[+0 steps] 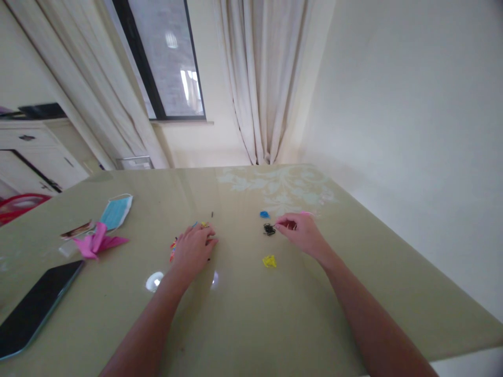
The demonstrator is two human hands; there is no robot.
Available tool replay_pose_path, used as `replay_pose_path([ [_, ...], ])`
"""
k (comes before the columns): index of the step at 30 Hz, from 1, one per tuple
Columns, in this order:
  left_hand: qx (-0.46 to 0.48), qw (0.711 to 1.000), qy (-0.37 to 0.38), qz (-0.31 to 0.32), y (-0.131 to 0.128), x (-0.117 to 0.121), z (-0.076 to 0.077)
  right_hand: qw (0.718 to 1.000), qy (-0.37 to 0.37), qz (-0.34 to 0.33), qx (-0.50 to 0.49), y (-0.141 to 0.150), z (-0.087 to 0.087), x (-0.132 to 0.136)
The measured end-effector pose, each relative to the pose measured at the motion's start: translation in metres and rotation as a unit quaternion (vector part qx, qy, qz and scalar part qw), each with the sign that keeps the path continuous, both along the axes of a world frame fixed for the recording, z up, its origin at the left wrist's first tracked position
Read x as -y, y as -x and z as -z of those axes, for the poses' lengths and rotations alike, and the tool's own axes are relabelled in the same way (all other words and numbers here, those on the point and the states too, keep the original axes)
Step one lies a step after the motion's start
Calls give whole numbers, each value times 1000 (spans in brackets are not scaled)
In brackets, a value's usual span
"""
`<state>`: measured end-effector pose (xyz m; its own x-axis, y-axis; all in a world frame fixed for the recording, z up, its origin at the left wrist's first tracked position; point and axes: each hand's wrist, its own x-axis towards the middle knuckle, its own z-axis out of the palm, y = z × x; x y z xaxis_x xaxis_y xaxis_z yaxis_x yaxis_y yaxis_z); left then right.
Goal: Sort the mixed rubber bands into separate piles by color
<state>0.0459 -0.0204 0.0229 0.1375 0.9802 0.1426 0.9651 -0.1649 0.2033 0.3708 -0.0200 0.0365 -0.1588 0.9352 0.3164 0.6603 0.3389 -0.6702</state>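
Observation:
My left hand point(194, 251) lies palm down on the table, fingers somewhat apart, over a mixed pile of small coloured bands point(172, 249). Red, orange, blue and yellow bits stick out around it; the rest is hidden beneath. At the right, my right hand point(301, 233) pinches thumb and forefinger together beside a small heap of black bands point(269, 229). Whatever is between those fingertips is too small to make out. A blue heap point(264, 214) lies just beyond the black one, and a yellow heap point(269, 261) lies nearer me. Something pink point(306, 213) shows behind my right hand.
On the left are a pink folded paper crane point(98, 242), a blue face mask point(116, 211) and a dark-screened phone point(39, 306). A shiny round spot point(154, 281) is near my left forearm. A wall point(416, 131) borders the table's point(236, 324) right side.

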Motion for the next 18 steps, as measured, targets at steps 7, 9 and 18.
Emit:
replay_pose_path([
  [7,-48,999,25,-6,-3,0,3,999,27,-2,35,5,23,-10],
  [9,-51,999,13,-3,-3,-1,6,999,17,19,47,4,25,-11],
  [18,499,858,34,114,-25,10,-15,997,-71,37,-3,12,10,-2],
])
